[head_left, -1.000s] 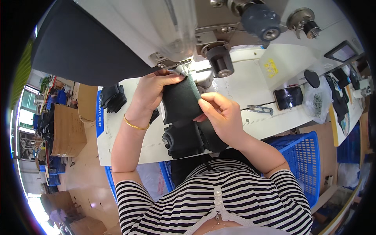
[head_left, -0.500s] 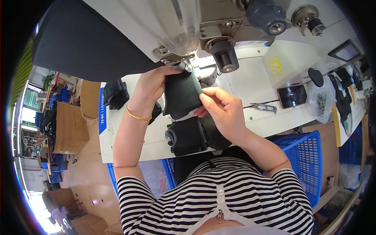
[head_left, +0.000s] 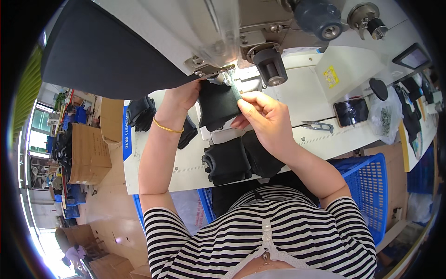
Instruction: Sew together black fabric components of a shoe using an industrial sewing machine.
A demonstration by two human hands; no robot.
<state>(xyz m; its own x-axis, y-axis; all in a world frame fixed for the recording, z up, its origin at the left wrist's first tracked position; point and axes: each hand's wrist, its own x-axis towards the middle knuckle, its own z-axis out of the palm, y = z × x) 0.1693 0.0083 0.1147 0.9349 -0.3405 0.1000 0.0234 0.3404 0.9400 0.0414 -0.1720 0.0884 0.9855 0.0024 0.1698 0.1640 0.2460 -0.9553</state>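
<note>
A black fabric piece lies under the head of a sewing machine, its far end hidden there. My right hand pinches the right edge of this piece between thumb and fingers. At its upper left side, my left hand reaches close to the machine's foot; its fingers are mostly hidden behind the machine and the fabric. Nearer to me, two stacks of black fabric pieces sit at the table's front edge, a left stack and a right stack.
More black pieces lie at the table's left. Thread snips, a phone and a clear plastic bag lie to the right. A blue basket stands below the table's right front. A black panel hangs at upper left.
The black fabric piece has moved farther under the machine head, away from me. My left hand has gone forward with it, and my right hand keeps its pinch on the edge.
</note>
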